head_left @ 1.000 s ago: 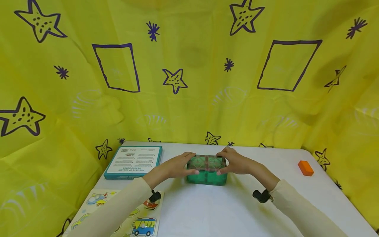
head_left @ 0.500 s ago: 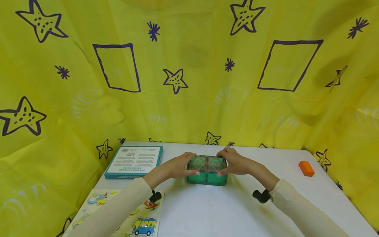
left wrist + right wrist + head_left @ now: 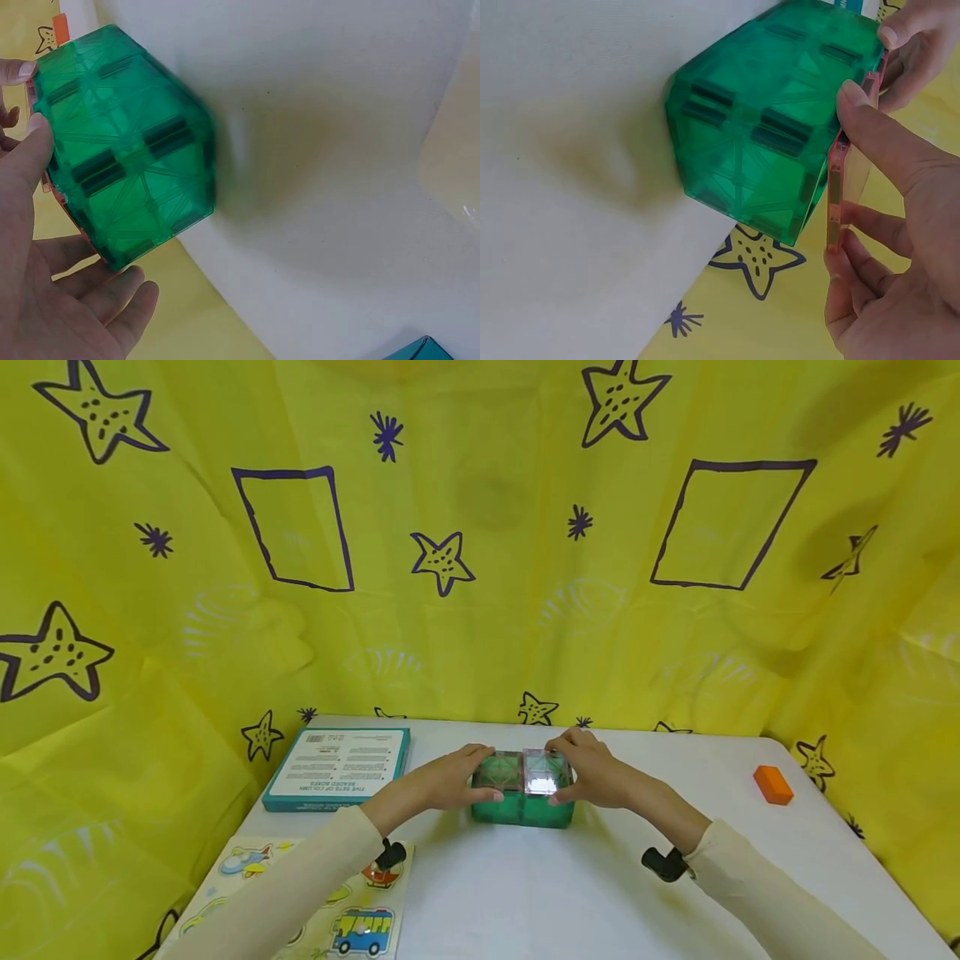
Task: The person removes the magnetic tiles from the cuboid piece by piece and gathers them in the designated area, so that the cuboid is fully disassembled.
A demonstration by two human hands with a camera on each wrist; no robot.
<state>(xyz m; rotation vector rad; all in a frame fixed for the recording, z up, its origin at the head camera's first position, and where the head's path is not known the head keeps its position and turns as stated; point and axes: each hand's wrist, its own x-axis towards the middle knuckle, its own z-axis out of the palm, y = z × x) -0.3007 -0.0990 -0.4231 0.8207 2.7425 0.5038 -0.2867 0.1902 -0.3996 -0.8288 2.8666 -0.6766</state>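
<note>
A box of see-through green magnetic tiles (image 3: 522, 810) stands on the white table, with two pinkish tiles across its top. My left hand (image 3: 450, 781) grips the left pinkish tile (image 3: 500, 772), thumb at the near edge and fingertips at the far edge. With thumb and fingers my right hand (image 3: 596, 768) pinches the right pinkish tile (image 3: 837, 195). In the right wrist view that tile tilts away from the green wall at its outer end, leaving a narrow gap. The green box (image 3: 135, 150) fills much of the left wrist view.
A teal-edged box with a printed label (image 3: 337, 764) lies at the back left. A picture puzzle board (image 3: 315, 902) is in front of it, partly under the left forearm. An orange block (image 3: 773, 785) sits at the far right. Behind the table hangs a yellow curtain (image 3: 480, 643).
The right pinkish tile has tilted a little and now catches a bright white reflection. Both hands stay at almost the same places.
</note>
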